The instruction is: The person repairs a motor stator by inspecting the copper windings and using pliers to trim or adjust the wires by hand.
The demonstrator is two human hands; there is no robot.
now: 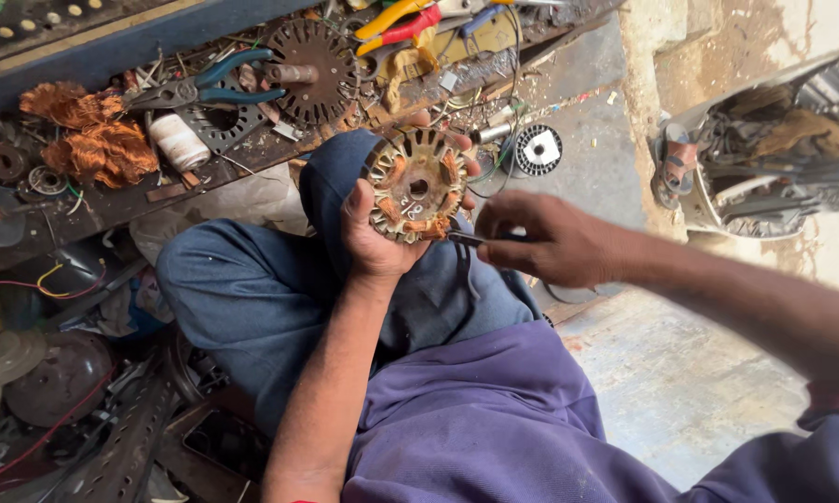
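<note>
My left hand (pixel 375 233) grips a round fan stator (pixel 417 184) with copper windings in its slots, held over my raised knee. The thumb lies on the stator's left face and the fingertips wrap its far rim. My right hand (pixel 540 240) pinches a thin dark metal tool (pixel 464 238), its tip touching the stator's lower right edge.
A cluttered low bench (pixel 112 200) at the back carries blue-handled pliers (pixel 219 88), a slotted metal disc (pixel 312 70), pulled copper wire (pixel 93 140), a white tape roll (pixel 179 140) and red and yellow pliers (pixel 402 20). A small wire spool (pixel 538 149) sits on the concrete floor. Scrap parts lie at left.
</note>
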